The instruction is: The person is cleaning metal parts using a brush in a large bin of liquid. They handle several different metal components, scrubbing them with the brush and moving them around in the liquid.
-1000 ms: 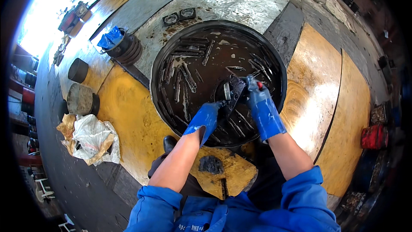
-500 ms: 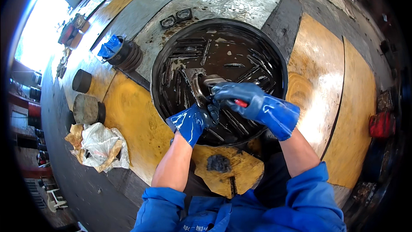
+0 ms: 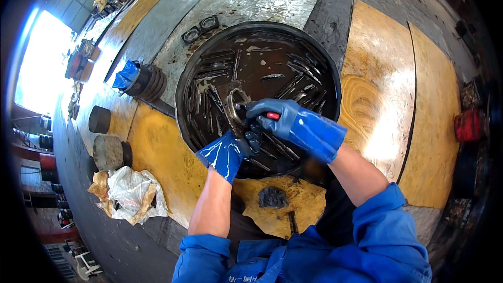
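Currently the left hand (image 3: pixel 243 144), gloved in blue, grips the lower end of an oily metal part with a rounded opening (image 3: pixel 228 106), tilted over the round tub (image 3: pixel 335 81), inward from its lower-left edge. Fingers of the gloved right hand (image 3: pixel 285 119) close around a red-handled tool (image 3: pixel 273 116) beside the part; tip contact cannot be told. Dark metal strips (image 3: pixel 272 76) lie in the tub's murky liquid. Black lump (image 3: pixel 273 197): on yellow board (image 3: pixel 309 194), near the tub's lower edge.

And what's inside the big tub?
Dark liquid and many strips. The liquid hides the bottom of the tub; the left hand, right hand and metal part cover whatever is beneath them.
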The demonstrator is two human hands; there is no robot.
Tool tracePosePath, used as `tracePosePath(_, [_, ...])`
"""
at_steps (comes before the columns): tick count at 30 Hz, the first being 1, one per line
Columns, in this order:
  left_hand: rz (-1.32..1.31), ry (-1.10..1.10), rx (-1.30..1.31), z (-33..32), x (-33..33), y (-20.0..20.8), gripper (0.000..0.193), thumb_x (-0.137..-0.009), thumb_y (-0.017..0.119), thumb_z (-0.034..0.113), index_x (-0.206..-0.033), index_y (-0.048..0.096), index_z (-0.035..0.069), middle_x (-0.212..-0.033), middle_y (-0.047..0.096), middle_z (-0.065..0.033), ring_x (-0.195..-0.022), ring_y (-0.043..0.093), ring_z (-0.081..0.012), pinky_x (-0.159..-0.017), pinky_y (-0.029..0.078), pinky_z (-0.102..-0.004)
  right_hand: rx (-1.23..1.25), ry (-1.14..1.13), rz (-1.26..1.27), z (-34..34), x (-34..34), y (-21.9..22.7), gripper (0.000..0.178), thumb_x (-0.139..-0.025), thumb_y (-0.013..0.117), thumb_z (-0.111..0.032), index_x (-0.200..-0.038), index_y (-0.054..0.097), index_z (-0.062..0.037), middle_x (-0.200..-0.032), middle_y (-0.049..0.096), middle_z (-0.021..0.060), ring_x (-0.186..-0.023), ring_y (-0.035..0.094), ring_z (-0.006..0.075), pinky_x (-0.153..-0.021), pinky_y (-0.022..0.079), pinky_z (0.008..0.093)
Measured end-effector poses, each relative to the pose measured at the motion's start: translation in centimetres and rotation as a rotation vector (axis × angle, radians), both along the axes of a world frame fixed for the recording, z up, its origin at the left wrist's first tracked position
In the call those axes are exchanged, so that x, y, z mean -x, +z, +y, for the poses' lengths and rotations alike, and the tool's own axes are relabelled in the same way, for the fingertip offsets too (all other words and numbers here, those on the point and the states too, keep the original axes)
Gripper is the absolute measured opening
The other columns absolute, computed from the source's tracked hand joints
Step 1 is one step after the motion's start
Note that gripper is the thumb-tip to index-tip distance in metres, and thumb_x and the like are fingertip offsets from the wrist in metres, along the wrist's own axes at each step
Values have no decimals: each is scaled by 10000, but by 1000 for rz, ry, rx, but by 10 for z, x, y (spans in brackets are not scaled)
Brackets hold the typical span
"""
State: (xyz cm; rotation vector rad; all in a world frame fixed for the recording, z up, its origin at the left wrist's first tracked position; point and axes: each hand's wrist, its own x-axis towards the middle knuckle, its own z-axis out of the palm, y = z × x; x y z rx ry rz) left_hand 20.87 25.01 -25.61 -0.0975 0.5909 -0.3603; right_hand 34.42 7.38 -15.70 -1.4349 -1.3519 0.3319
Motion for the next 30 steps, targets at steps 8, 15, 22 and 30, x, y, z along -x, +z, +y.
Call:
tracePosePath(8, [23,28,182,18,20,-3,693,-947,607,454,-1474,491,19,-811,722,-26,-614,631,-158,-562,473,-326,183,-281,758,-1,-33,-8,227,-948,638,-5,-1151,738,-23,-1061,764,65,-962,689,120,-910,559,273])
tracePosePath(15, [219,-29,97,-7,1,14,761,-954,595,421,-1561,368,23,-696,642,43,-503,529,-88,-497,401,-271,192,-123,701,16,-57,-81,247,-982,631,-83,-1203,737,-53,-1143,763,96,-1013,708,186,-927,562,321])
tracePosePath(22, [172,-61,55,5,16,8,622,-971,597,340,-1479,455,9,-679,627,54,-497,514,-98,-499,397,-286,-127,-112,539,24,-17,-15,248,-969,672,-85,-1206,736,-57,-1157,752,91,-1067,697,166,-972,550,318])
tracePosePath(30, [148,-83,23,-1,12,7,523,-985,597,283,-1418,519,0,-669,615,61,-496,500,-106,-504,394,-297,340,-222,541,16,-31,-62,257,-969,651,-155,-1195,743,-73,-1080,769,91,-1032,712,191,-940,555,332])
